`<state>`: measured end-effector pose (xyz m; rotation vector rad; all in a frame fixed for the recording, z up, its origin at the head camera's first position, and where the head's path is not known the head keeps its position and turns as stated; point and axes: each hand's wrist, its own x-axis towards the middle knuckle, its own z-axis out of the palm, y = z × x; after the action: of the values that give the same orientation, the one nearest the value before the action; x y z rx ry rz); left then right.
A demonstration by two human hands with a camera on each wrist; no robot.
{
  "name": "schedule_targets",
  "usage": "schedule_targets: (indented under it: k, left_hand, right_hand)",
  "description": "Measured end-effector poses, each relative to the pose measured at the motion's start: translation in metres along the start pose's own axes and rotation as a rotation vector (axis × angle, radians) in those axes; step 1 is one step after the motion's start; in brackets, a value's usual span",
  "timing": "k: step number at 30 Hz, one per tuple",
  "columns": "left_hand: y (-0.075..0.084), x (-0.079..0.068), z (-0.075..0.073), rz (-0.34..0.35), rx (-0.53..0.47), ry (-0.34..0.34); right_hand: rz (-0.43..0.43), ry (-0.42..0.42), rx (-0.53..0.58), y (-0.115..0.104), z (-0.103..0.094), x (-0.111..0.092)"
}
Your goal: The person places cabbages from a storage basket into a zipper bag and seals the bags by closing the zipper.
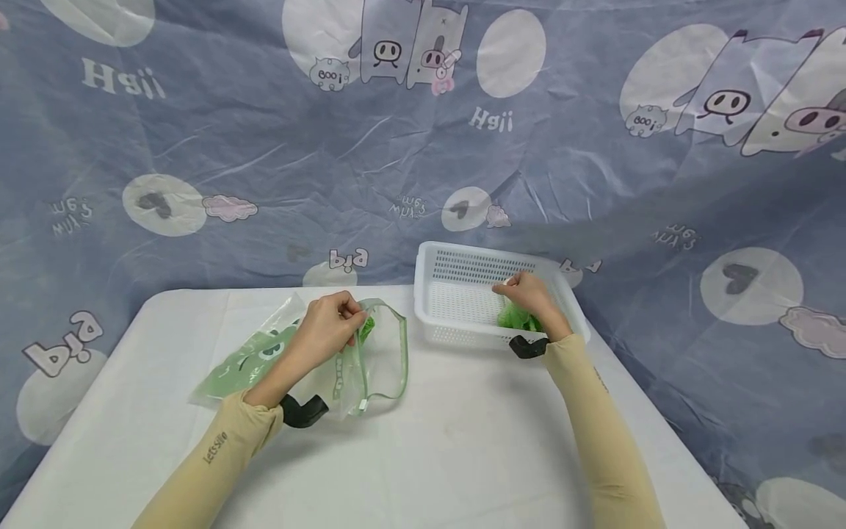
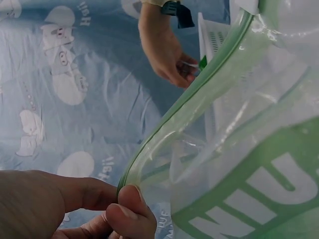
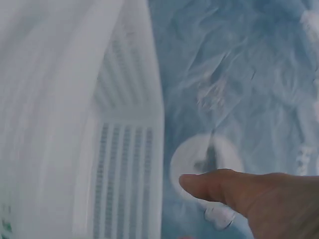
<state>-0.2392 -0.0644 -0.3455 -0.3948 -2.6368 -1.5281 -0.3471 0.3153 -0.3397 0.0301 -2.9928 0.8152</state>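
A: Left hand point(image 1: 327, 319)?
B: On the clear plastic bag point(image 1: 337, 382), left half of the tabletop point(image 1: 449, 441). Thumb and fingers pinch its green rim point(image 1: 405, 360); left wrist view confirms.
A: Bag condition?
B: Mouth gapes toward the right. Far end lies flat, green print with a cartoon face. White slider point(image 1: 362, 404) sits low on the rim.
A: Anything green near those fingers?
B: Small leafy piece point(image 1: 367, 328), just beside them at the mouth. Can't tell if inside the bag or behind the plastic.
A: Right hand point(image 1: 529, 296)?
B: Over the white basket point(image 1: 485, 264), far right of the tabletop. Thumb reaches out straight in the right wrist view. Can't tell whether the fingers pinch anything: views blurred or partly blocked.
A: Where's the lettuce point(image 1: 518, 317)?
B: Right side of the basket, just below that hand. Green leaf, partly covered by hand and wrist.
A: Basket?
B: Upright, perforated walls, well apart from the flat end of the bag, near its mouth.
A: Background?
B: Blue-grey cloth point(image 1: 297, 162) with cartoon pigs. Beige sleeves point(image 1: 604, 433) on both arms.
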Motion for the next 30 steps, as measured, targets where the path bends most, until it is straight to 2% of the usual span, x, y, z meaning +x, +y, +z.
schedule_targets:
  k: [2, 4, 7, 11, 14, 19, 22, 27, 30]
  left_hand:
    - [0.0, 0.0, -0.001, 0.002, -0.005, -0.005]
    - [-0.001, 0.0, -0.001, 0.006, -0.005, -0.006]
    - [-0.001, 0.0, -0.001, 0.007, -0.001, -0.007]
    - [-0.002, 0.0, -0.001, -0.001, 0.0, -0.009]
    - [-0.003, 0.001, 0.0, 0.0, -0.007, -0.012]
    - [-0.004, 0.002, 0.0, 0.004, -0.011, -0.012]
    - [-0.005, 0.002, 0.0, 0.006, -0.008, -0.011]
    - [-0.004, 0.002, -0.002, 0.012, -0.01, -0.01]
    - [-0.003, 0.001, -0.003, 0.019, -0.011, -0.011]
  right_hand:
    - [0.039, -0.004, -0.065, 0.012, -0.004, 0.01]
    - [0.081, -0.043, -0.144, 0.021, -0.009, 0.017]
    - [0.168, -0.2, -0.261, 0.032, -0.015, 0.025]
    - [0.263, -0.431, -0.318, 0.048, -0.016, 0.04]
    - [0.28, -0.487, -0.318, 0.06, -0.015, 0.05]
    - [0.218, -0.496, -0.314, 0.07, -0.016, 0.054]
    - [0.184, -0.48, -0.263, 0.071, -0.017, 0.051]
    - [0.003, -0.497, -0.207, 0.064, -0.013, 0.049]
    - [-0.134, -0.46, -0.187, 0.056, -0.009, 0.051]
